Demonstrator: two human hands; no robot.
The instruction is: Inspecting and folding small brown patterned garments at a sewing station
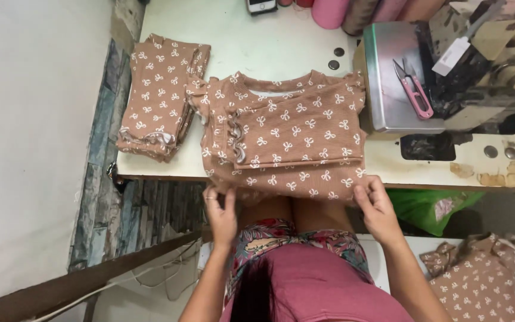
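A brown ribbed garment with white bow prints (281, 134) lies flat at the near edge of a white table (257, 42), a folded piece of the same cloth on top of it. My left hand (220, 211) pinches the garment's lower left hem, which hangs over the table edge. My right hand (377, 206) grips the lower right hem. Both hands are just below the table's front edge, above my lap.
A folded stack of the same fabric (159, 98) sits at the table's left. A sewing machine (484, 59) with a metal plate and pink thread snips (413, 89) stands on the right. More matching cloth (478, 277) and a green bag (433, 209) lie lower right.
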